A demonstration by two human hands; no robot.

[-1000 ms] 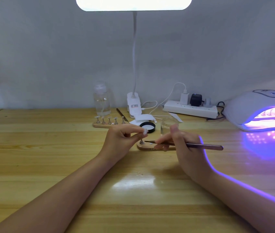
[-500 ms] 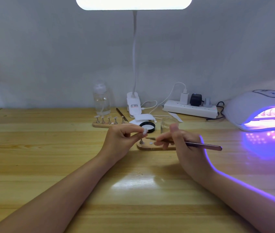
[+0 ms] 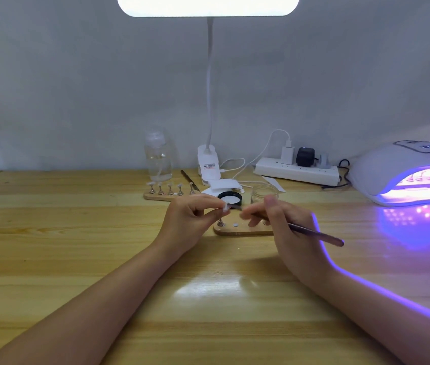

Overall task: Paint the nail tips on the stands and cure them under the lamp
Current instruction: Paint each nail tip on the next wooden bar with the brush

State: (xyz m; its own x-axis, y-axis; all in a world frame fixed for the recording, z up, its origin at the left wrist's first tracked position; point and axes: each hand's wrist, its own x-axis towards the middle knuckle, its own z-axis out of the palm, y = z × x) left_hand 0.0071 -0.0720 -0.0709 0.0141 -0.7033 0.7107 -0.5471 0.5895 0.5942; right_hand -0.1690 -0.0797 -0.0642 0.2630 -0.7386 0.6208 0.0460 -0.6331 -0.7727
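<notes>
My left hand [image 3: 192, 219] pinches a small stand with a pale nail tip [image 3: 226, 206] just above the near wooden base [image 3: 242, 230]. One metal stand [image 3: 220, 222] remains upright on that base. My right hand [image 3: 285, 225] grips a thin brush [image 3: 313, 233], its tip pointing left at the held nail tip. A second wooden base [image 3: 156, 196] behind carries several stands with nail tips [image 3: 170, 188]. The white curing lamp [image 3: 398, 169] glows purple at the right, with another base of nail tips [image 3: 419, 180] inside.
A black-rimmed jar lid [image 3: 230, 198] and a small glass jar [image 3: 264, 193] sit just behind my hands. Further back are a clear bottle [image 3: 158, 156], the desk lamp's clip base [image 3: 208, 164], a power strip [image 3: 296, 171] with cables, and a spare tool [image 3: 189, 179].
My right hand has lifted slightly and moved the brush tip up and left, closer to the nail tip. My left hand has stayed almost still.
</notes>
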